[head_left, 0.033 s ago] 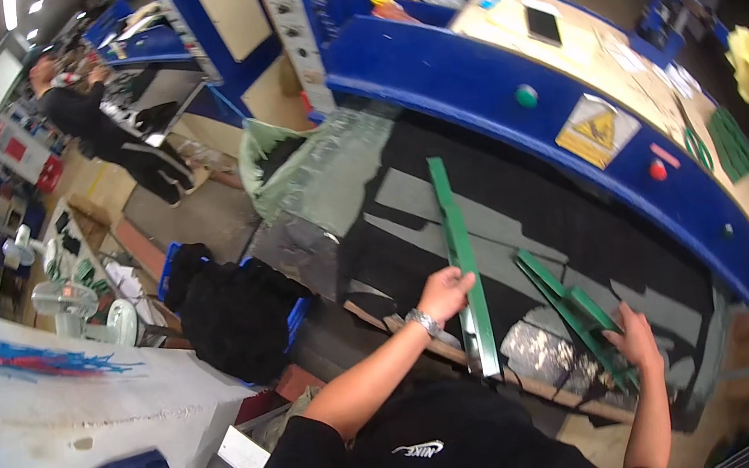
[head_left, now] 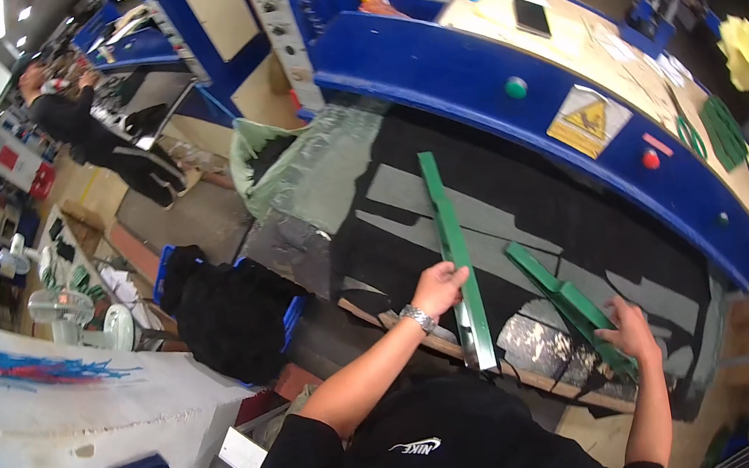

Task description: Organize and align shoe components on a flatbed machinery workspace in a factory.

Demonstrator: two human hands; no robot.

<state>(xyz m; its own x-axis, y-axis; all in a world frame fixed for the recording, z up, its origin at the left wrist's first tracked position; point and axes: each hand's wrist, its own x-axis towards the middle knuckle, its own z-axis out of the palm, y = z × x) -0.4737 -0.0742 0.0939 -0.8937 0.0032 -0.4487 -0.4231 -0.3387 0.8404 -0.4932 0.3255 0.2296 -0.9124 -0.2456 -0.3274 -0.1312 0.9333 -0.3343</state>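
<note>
My left hand [head_left: 439,289], with a metal watch at the wrist, is closed around a long, narrow green cutting die [head_left: 447,223]. This die stretches from near my shirt across the black sheet material [head_left: 531,181]. My right hand [head_left: 632,331] grips the near right edge of a second green cutting die [head_left: 557,289], which has a stepped side. Its fingers are partly hidden. The second die lies slanted to the right of the first, apart from it. Grey strip-shaped gaps show in the black material beneath both.
A blue machine beam [head_left: 466,65] with green and red buttons curves behind the material. On its ledge are a phone [head_left: 532,17] and green-handled scissors [head_left: 690,136]. To the left stand a blue crate of black pieces [head_left: 227,314] and a pale green sack [head_left: 241,167]. Another person [head_left: 93,131] stands far left.
The right-hand die has turned slightly, and the gap that showed between its two long edges is narrower. The whole view has shifted a little. My left hand keeps its grip.
</note>
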